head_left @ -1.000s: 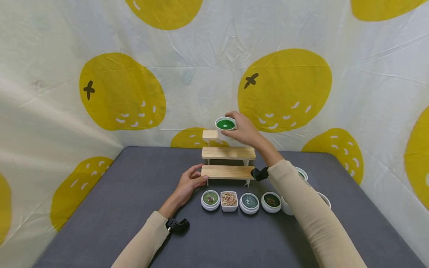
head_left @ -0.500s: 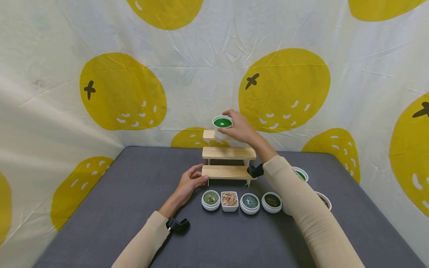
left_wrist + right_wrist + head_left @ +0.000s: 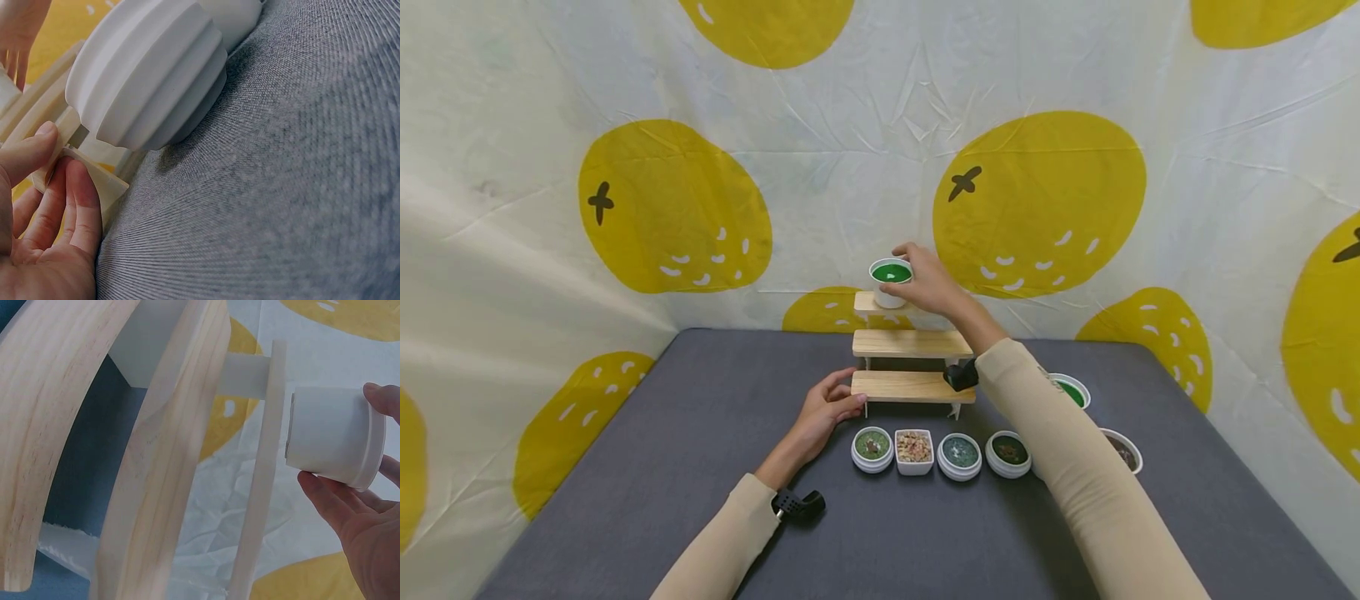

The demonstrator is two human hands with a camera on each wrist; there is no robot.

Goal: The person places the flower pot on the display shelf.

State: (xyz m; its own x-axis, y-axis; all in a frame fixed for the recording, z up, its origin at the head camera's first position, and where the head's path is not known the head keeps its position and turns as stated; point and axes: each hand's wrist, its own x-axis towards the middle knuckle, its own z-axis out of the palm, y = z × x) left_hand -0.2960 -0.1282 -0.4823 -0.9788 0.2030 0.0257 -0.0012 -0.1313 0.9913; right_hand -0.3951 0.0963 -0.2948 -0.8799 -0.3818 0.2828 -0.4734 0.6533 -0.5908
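My right hand (image 3: 927, 282) grips a white cup (image 3: 891, 295) with glossy green contents, thumb on its near side and fingers round the back. The cup stays upright, close over the top board of a three-step wooden display stand (image 3: 912, 342). In the right wrist view, a narrow gap shows between the cup's base (image 3: 289, 428) and that top board (image 3: 265, 456). At the stand's lowest step, my left hand (image 3: 822, 414) pinches the left end, with the thumb (image 3: 34, 150) on top and the fingers below, near the leg.
In front of the stand, a row holds a green-filled bowl (image 3: 872, 450), a square dish of chopped bits (image 3: 914, 452), a blue-grey bowl (image 3: 959, 457) and a dark green bowl (image 3: 1009, 455). More white cups (image 3: 1071, 388) stand at right, partly behind my sleeve. A patterned cloth hangs behind.
My right hand has carried the green-filled cup left and slightly down toward the left end of the top board. My left hand keeps its hold on the lowest step.
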